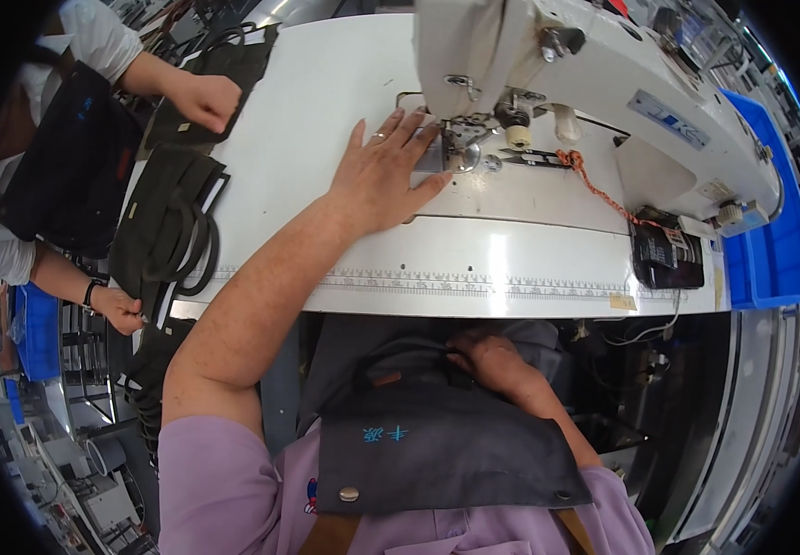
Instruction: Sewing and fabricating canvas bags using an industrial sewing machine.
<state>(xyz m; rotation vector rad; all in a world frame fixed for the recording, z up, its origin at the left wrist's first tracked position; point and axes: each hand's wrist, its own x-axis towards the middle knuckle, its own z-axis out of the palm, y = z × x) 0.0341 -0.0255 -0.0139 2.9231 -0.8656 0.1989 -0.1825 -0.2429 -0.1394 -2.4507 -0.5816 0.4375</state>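
My left hand (381,176) lies palm down on the white sewing table, fingers spread and holding nothing. Its fingertips reach beside the presser foot and needle area (460,148) of the white sewing machine (594,65). Below the table's front edge, my right hand (497,361) rests at my lap with curled fingers against dark cloth. What those fingers grip, if anything, is hidden. A dark grey apron (455,458) covers my front, and a dark strap (391,356) loops near the right hand.
Thread snips (534,159) with an orange cord (585,180) lie right of the needle. A black phone-like device (666,257) sits at the right. Dark bags with handles (173,222) line the left edge, where a co-worker's hands (206,100) are. A blue bin (765,259) stands right.
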